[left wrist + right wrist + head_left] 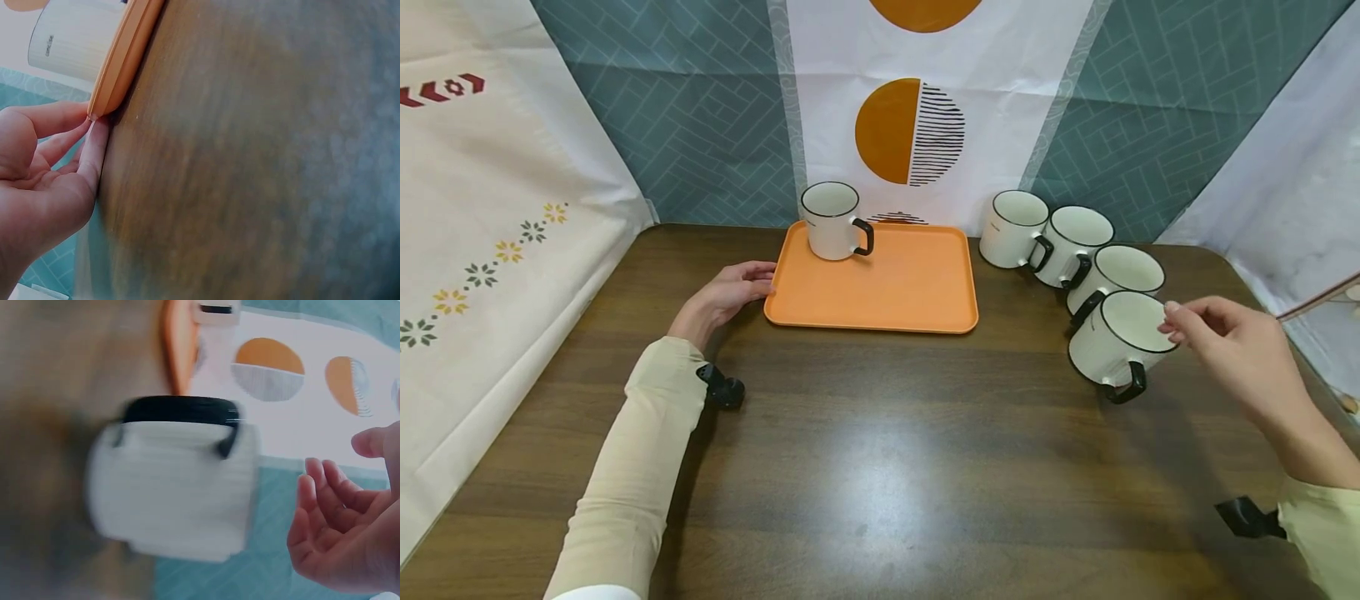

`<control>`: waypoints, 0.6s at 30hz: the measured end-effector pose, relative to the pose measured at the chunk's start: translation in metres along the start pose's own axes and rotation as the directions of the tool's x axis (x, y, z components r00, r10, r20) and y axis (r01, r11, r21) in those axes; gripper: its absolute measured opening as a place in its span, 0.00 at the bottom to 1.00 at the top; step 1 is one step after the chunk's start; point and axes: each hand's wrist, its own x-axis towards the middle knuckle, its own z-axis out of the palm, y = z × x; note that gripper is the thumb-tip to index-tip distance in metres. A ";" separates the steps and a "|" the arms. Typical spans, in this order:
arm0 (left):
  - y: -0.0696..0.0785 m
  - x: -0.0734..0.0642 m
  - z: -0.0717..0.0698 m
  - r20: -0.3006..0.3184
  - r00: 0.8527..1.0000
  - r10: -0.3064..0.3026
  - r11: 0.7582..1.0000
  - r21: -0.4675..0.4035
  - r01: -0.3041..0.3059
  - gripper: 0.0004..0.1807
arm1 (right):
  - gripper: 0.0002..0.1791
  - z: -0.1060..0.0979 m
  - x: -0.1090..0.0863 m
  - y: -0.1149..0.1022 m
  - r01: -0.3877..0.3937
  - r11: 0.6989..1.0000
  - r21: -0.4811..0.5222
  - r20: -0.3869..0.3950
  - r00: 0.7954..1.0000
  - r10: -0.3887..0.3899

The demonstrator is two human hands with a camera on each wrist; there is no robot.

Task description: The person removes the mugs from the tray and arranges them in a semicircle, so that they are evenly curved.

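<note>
An orange tray (887, 283) lies on the wooden table, and a white enamel-style mug (829, 229) with black rim and handle stands at its back left. My left hand (733, 292) is at the tray's left edge; in the left wrist view its thumb and fingertips pinch the rim. Over at the right, my right hand (1240, 350) hovers beside the rim of the nearest mug (1101, 350), thumb and fingers apart in the right wrist view, holding nothing. That mug's black handle (181, 409) faces the front.
Behind the nearest mug, more matching mugs (1015, 233) stand close together in a slanting row at the tray's right. A patterned cloth (700, 125) hangs behind the table (880, 467), with white cloth at both sides. Thin sticks (1318, 297) show at the right edge.
</note>
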 end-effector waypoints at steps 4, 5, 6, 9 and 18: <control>0.000 -0.001 0.000 -0.005 1.000 -0.007 1.000 0.002 0.007 0.31 | 0.22 -0.003 0.027 -0.025 0.045 0.998 0.040 0.039 0.998 -0.047; 0.000 -0.001 -0.001 -0.007 1.000 -0.008 1.000 0.005 0.008 0.31 | 0.23 -0.003 0.035 -0.032 0.049 0.998 0.051 0.062 0.997 -0.052; 0.000 -0.001 -0.001 -0.008 1.000 -0.009 1.000 0.006 0.009 0.31 | 0.24 -0.001 0.042 -0.039 0.054 0.996 0.067 0.084 0.995 -0.059; 0.000 -0.002 -0.001 -0.005 1.000 -0.007 1.000 0.004 0.007 0.31 | 0.26 0.006 0.065 -0.061 0.052 0.992 0.113 0.135 0.989 -0.068; -0.001 0.000 -0.001 -0.007 1.000 -0.004 1.000 0.014 0.004 0.30 | 0.28 0.038 0.122 -0.123 0.044 0.991 0.123 0.282 0.956 -0.077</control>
